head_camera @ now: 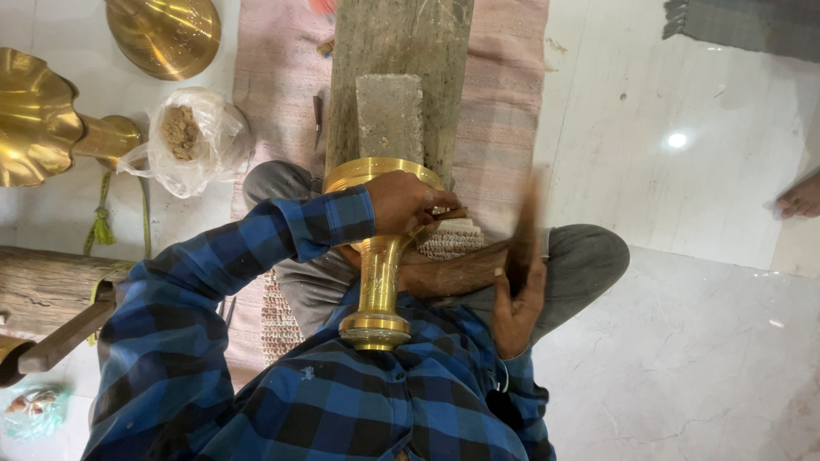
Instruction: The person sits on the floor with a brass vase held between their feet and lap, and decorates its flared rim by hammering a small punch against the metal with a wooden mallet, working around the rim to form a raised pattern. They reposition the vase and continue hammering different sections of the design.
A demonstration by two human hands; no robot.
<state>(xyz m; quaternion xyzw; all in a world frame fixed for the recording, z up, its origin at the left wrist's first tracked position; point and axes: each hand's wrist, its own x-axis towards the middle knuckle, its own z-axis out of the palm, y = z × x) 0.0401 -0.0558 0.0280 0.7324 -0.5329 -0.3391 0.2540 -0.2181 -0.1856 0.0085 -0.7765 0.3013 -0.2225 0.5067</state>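
Fingers of the left hand (410, 203) curl down over the wide top rim of a brass stand (380, 256) at the centre of the frame, pressing it against a grey block (389, 115) that lies on a weathered wooden plank (401, 51). The right hand (518, 299), lower right of centre, is wrapped shut around a long dark tool (523, 226) whose upper end is smeared with motion blur; what kind of tool it is cannot be told.

Judging by that blur and the braced grip, the step in hand looks like rubbing or filing the brass near its upper rim. The next stroke would call for the left hand to keep the piece from rolling while the tool runs along the metal.

That brass piece is a turned column, bright gold and glossy, with a flared disc at the top and a ringed foot resting against the blue checked shirt (325, 393), slanting across grey-trousered legs.

Further out, a pinkish woven mat (504, 94) lies under the plank. At upper left sit a scalloped brass bowl (30, 115), a round brass dome (166, 30) and a clear plastic bag (192, 141) of brownish powder, all on pale marble floor (683, 358).
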